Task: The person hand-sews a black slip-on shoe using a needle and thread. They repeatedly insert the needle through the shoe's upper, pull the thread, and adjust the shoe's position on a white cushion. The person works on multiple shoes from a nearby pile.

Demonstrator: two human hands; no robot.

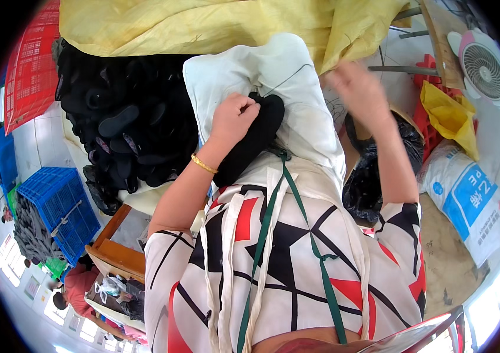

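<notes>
On the white cloth (285, 56) over my lap lies a black fabric shoe (270, 117), its rounded end pointing away from me. My left hand (235, 117) pinches its edge near that end, fingers closed. A thin dark thread (288, 80) rises from the shoe there and slants up to the right over the cloth. My right hand (359, 94) is lifted well to the right of the shoe, beside the yellow sheet. Motion smears its fingers, so whatever they hold cannot be made out.
A large heap of black shoes (126, 123) sits at my left, near a red crate (32, 65) and a blue crate (65, 206). To the right are a black bag-lined box (373, 170), a white sack (462, 194) and a fan (485, 67). Yellow sheeting (203, 26) spans the far side.
</notes>
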